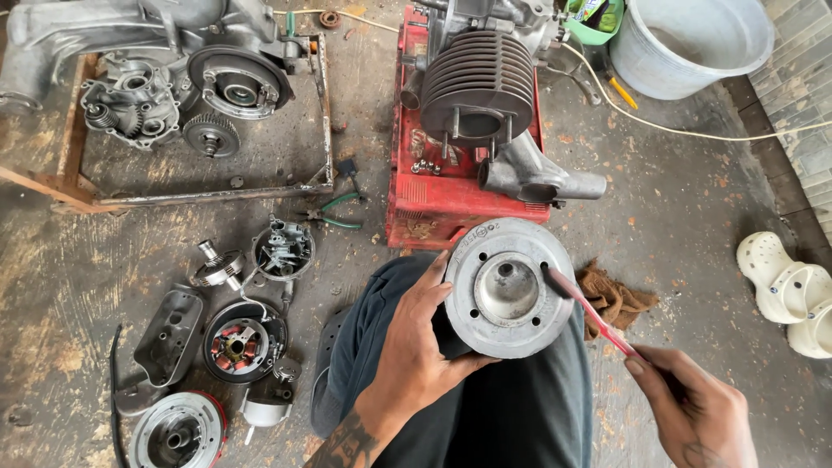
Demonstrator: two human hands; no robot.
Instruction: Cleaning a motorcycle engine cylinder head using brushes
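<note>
My left hand (414, 347) grips a round grey metal cylinder head (508, 289) by its left edge, holding it over my knee with the domed inner face up. My right hand (693, 407) holds a red-handled brush (589, 308) whose dark bristle tip rests on the head's right rim. Both hands are over my dark trousers (511, 407).
A finned engine cylinder (478, 85) sits on a red box (433, 191). Engine casing and gears (173, 87) lie in a frame at top left. Stator, carburettor and covers (234, 342) lie at left. Green pliers (334, 212), brown rag (617, 299), grey bucket (693, 43) and white clogs (793, 290) are around.
</note>
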